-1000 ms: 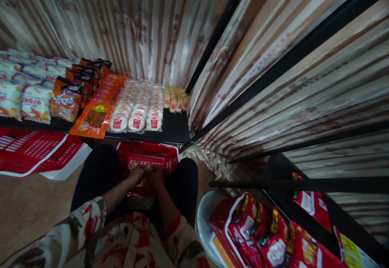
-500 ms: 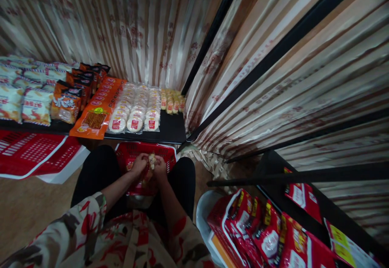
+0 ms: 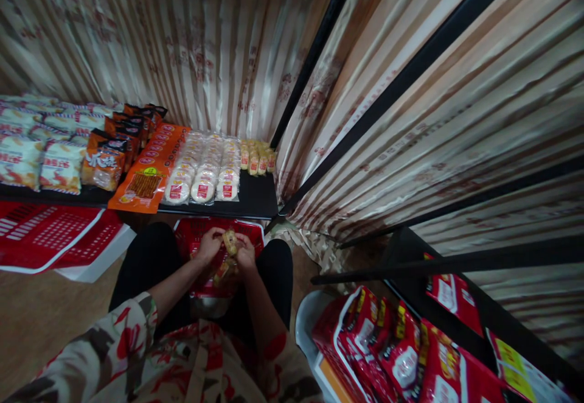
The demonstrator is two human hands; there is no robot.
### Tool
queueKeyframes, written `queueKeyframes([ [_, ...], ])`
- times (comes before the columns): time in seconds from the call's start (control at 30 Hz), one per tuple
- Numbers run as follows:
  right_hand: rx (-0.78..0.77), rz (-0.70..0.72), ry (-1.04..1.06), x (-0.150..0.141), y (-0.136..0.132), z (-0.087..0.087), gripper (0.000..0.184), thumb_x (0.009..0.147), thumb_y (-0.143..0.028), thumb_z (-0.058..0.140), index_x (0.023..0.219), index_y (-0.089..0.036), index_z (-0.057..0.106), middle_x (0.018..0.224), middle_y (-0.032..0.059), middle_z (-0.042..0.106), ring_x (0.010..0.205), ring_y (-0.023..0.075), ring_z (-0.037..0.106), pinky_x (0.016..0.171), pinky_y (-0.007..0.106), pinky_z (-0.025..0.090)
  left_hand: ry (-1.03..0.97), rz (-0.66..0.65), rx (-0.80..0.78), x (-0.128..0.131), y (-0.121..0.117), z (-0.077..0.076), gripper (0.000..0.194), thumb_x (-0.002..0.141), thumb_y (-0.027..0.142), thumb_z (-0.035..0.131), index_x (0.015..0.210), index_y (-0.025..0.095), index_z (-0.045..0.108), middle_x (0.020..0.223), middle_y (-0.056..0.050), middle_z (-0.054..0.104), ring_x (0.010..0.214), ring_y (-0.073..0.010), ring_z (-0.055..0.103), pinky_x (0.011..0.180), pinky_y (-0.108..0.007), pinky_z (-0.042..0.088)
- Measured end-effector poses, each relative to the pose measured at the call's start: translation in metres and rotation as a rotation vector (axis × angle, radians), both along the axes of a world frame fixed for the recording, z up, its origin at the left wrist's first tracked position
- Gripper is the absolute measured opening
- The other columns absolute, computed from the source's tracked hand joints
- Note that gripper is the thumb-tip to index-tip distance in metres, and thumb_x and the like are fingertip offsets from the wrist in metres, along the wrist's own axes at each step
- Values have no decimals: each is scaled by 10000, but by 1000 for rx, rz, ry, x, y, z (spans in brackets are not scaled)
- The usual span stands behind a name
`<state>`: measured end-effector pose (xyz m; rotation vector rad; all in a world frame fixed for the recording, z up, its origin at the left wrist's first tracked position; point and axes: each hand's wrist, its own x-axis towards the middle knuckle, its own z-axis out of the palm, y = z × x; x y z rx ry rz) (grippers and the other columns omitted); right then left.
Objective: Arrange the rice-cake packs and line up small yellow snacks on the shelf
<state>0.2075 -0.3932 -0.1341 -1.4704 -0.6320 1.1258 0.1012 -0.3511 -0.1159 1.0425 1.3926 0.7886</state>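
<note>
Both of my hands meet over a red basket (image 3: 249,227) between my knees. My left hand (image 3: 211,245) and my right hand (image 3: 245,251) are closed on opposite sides of one small yellowish wrapped snack (image 3: 230,242). More yellowish packs (image 3: 224,271) lie below it in the basket. On the black shelf (image 3: 257,199) in front, similar small yellow packs (image 3: 258,158) stand in short rows at the right end. Beside them are rows of round white wrapped crackers (image 3: 203,189). The print on the held pack is too blurred to read.
Left along the shelf lie an orange snack bag (image 3: 143,178), orange-black bags (image 3: 104,159) and white bags (image 3: 61,165). Another red basket (image 3: 50,232) sits under the shelf. At right, a basket holds red bags (image 3: 406,354). Black rack bars (image 3: 410,80) cross before the striped curtain (image 3: 201,44).
The snack between my hands has turned and shows more of its yellowish side. More of the packs below is visible. The view has shifted slightly.
</note>
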Motion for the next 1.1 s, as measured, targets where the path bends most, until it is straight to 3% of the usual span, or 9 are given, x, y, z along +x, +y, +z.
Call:
queueKeyframes([
  [0.3, -98, -66, 174, 2, -2, 30, 190, 698, -300, 606, 843, -178, 625, 703, 44, 682, 631, 185, 632, 566, 278, 489, -36, -33, 41, 5, -1, 23, 246, 657, 69, 480, 848, 155, 610, 727, 12, 644, 626, -104, 585, 601, -200, 470],
  [0.43, -144, -139, 301, 3, -1, 42, 142, 660, -210, 597, 801, -200, 609, 659, -14, 676, 541, 122, 600, 491, 202, 443, -12, -43, 119, 5, 0, 28, 244, 677, 77, 467, 843, 163, 624, 687, 25, 625, 594, -96, 564, 624, -213, 471],
  [0.6, -184, -117, 408, 7, -1, 57, 143, 716, -134, 507, 815, -192, 591, 602, -24, 667, 466, 92, 585, 420, 155, 400, 24, -91, 176, 5, 2, 32, 206, 723, 123, 487, 859, 174, 634, 691, 16, 634, 625, -114, 581, 671, -241, 481],
  [0.93, -240, -112, 572, 15, 1, 67, 148, 849, -182, 480, 832, -108, 607, 624, 53, 675, 511, 99, 640, 521, 165, 520, -85, -116, 177, 6, 4, 39, 247, 643, 96, 528, 857, 174, 625, 819, -8, 671, 800, -146, 632, 797, -274, 493],
  [1.1, -259, -139, 601, 18, 3, 72, 229, 904, -187, 409, 869, -81, 608, 595, 59, 675, 520, 101, 652, 523, 157, 538, -127, -113, 156, 7, 3, 39, 228, 636, 156, 552, 854, 170, 619, 767, -3, 655, 717, -141, 614, 713, -268, 494],
])
